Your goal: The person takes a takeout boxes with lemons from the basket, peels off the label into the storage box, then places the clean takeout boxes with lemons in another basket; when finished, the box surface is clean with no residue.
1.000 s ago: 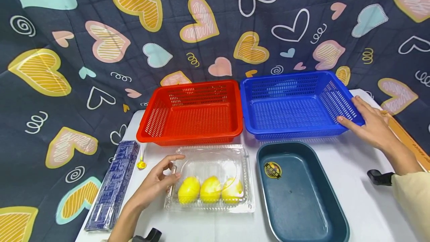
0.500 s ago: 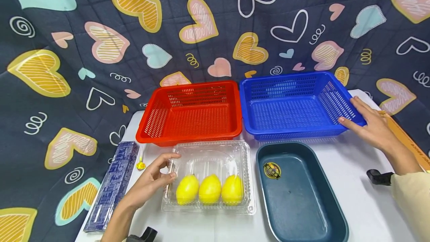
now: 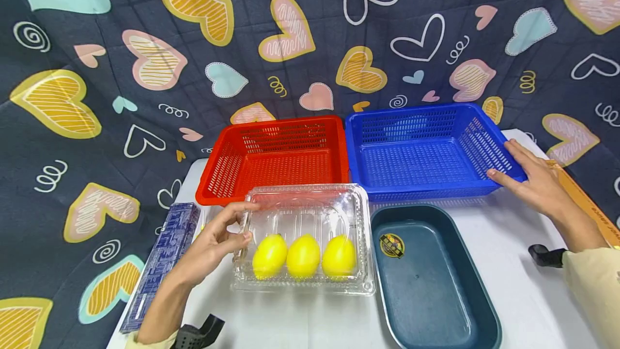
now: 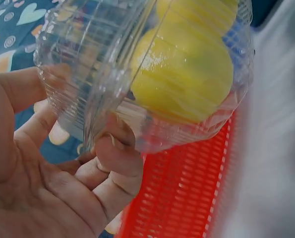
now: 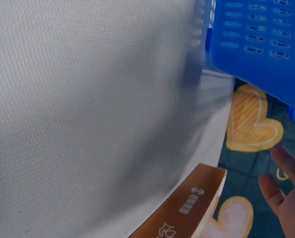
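A clear plastic clamshell box (image 3: 302,238) with three yellow lemons (image 3: 303,255) inside is lifted off the white table (image 3: 523,295). My left hand (image 3: 220,238) grips its left end, thumb on top and fingers beneath. In the left wrist view the fingers (image 4: 118,163) curl under the clamshell box (image 4: 102,79) with a lemon (image 4: 187,74) showing through it. My right hand (image 3: 533,179) rests with straight fingers on the right rim of the blue basket (image 3: 421,147). In the right wrist view, the fingertips (image 5: 281,186) show beside the blue basket (image 5: 256,44).
A red basket (image 3: 276,158) stands left of the blue one at the back. A dark teal tray (image 3: 431,279) lies at the front right. A blue packet (image 3: 162,263) lies along the left table edge and a brown box (image 3: 588,203) at the right edge.
My left hand has lifted the clamshell box off the table and tilted it up, toward the red basket. The right hand has stayed on the blue basket's rim.
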